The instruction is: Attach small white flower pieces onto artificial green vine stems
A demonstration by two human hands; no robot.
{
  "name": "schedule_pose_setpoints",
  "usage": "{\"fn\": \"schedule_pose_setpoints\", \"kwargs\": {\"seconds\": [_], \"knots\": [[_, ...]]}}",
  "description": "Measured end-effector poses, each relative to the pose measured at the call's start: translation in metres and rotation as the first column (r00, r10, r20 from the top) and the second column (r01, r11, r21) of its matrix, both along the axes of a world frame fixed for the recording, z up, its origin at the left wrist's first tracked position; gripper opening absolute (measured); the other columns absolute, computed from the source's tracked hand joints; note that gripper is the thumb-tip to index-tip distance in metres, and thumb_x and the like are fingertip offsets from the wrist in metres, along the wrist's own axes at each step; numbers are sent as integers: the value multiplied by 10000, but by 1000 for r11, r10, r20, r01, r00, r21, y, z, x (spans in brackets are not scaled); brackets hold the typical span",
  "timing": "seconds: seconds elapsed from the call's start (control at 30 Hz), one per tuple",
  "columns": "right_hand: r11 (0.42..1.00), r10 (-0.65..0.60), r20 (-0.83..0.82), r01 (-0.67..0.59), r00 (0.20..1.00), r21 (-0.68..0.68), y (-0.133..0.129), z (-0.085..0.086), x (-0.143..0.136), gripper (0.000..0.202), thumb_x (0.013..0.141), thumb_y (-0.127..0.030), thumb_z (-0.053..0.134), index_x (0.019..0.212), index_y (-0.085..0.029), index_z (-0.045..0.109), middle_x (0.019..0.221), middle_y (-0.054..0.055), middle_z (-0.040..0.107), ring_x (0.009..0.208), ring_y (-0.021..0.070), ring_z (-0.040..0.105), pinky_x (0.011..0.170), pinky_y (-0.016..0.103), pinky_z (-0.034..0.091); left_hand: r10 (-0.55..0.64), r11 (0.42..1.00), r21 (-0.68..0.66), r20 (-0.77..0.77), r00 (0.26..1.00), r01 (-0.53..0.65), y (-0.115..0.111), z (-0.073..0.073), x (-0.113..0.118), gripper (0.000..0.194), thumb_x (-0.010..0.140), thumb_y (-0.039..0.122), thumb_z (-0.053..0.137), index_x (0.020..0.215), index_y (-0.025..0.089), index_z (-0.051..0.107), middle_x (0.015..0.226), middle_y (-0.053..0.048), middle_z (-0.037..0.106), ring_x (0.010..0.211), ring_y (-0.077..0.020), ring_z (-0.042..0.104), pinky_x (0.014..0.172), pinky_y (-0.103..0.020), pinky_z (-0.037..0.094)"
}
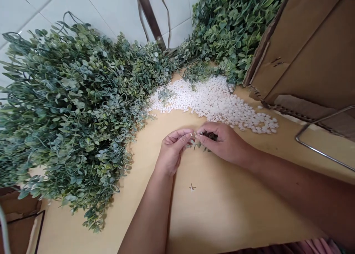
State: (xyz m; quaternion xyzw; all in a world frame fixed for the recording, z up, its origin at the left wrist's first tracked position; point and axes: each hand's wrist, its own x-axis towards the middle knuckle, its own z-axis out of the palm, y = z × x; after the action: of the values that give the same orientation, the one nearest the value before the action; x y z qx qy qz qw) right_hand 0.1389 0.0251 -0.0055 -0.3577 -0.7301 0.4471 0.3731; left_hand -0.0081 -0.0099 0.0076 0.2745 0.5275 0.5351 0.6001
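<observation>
My left hand (175,147) and my right hand (223,141) meet over the table, fingertips almost touching. Both are closed in a pinch. A small artificial leaf sprig (205,148) shows under and between the fingers of my right hand, its darker part lying in the palm. Something tiny and pale is at the fingertips of my left hand; it is too small to make out. Just beyond the hands spreads a heap of small white plastic pieces (213,100). A little thin cross-shaped piece (192,187) lies on the table nearer to me.
A large pile of artificial green foliage (83,98) fills the left side. More foliage (227,28) stands at the back right. A cardboard box (307,50) is on the right, near a bent metal rod (321,152). A dark metal bar (151,15) leans against the tiled wall (94,10).
</observation>
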Motion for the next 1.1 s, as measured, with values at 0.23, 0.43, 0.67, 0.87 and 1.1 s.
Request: {"fn": "schedule_pose_setpoints", "kwargs": {"seconds": [0.23,0.43,0.67,0.87,1.1], "knots": [[999,-22,-19,23,1000,38,-2,1,-1,144,775,-180,505,654,-165,582,650,8,583,638,121,519,615,243,398,10,1000,28,-91,996,-7,-1,-5,3,228,523,273,803,719,178,736,594,7,688,547,-69,564,594,-199,463],[995,17,-82,-25,997,-93,-3,4,-2,154,764,-240,507,640,-171,567,640,9,588,612,120,509,594,249,403,22,998,56,-159,987,-13,0,-7,5,229,536,291,797,721,173,732,568,13,675,506,-70,548,540,-197,450],[966,66,-168,-105,984,-237,1,5,0,192,744,-300,522,624,-158,571,568,-14,544,526,90,443,523,235,357,-35,995,90,-183,983,52,0,-4,3,274,496,338,816,694,167,735,625,-18,710,559,-101,598,634,-237,495],[960,94,-150,-129,984,-250,-1,6,0,191,763,-299,533,654,-152,588,543,-31,502,483,74,400,468,220,315,-12,995,92,-230,973,34,1,0,2,276,463,354,824,623,159,712,557,-3,678,499,-88,557,565,-225,474],[993,83,-63,-89,994,-83,-3,7,2,167,777,-250,522,661,-164,606,614,-3,559,558,99,479,527,231,360,-82,992,76,-185,979,98,-1,-1,0,274,511,356,806,694,167,729,566,4,671,525,-93,567,594,-242,474]]}}
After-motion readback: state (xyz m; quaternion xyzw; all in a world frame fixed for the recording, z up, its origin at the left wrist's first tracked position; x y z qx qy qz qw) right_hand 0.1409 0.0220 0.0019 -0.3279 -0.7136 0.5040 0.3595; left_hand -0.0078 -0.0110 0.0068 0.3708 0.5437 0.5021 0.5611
